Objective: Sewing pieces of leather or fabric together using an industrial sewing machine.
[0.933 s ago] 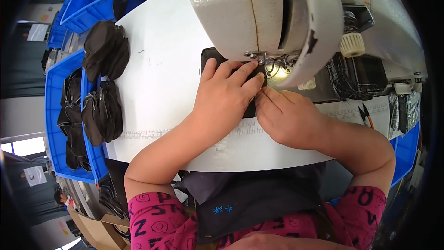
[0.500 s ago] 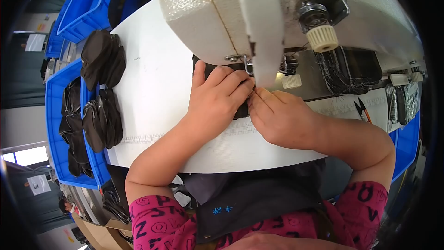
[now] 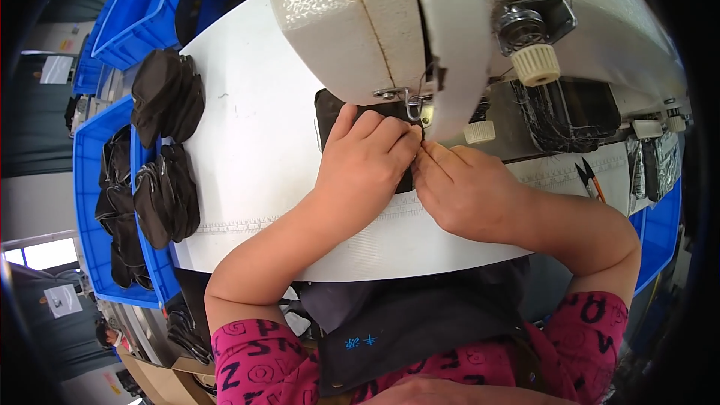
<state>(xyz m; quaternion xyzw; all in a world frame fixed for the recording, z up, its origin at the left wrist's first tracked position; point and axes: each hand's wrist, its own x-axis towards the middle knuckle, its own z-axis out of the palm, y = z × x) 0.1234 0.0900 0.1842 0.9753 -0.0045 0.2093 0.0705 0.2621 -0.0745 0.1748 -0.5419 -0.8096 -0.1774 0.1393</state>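
Observation:
A black fabric piece lies on the white table under the head of a sewing machine. My left hand rests palm down over it, its outer fingers bent on the cloth and its innermost fingers closed at the cloth's right edge. Pressed close beside those fingertips, my right hand pinches the same edge, just below the needle area. Both hands cover much of the fabric. A white machine part hides the needle itself.
Dark fabric pouches are piled at the table's left edge, by a blue bin holding more. Right of the machine's needle area lies a black stitched piece. Thread snips and plastic-wrapped packets lie farther right.
Both hands have shifted slightly right, still on the fabric, and more of its left part shows. The machine head also appears a little farther right in the picture.

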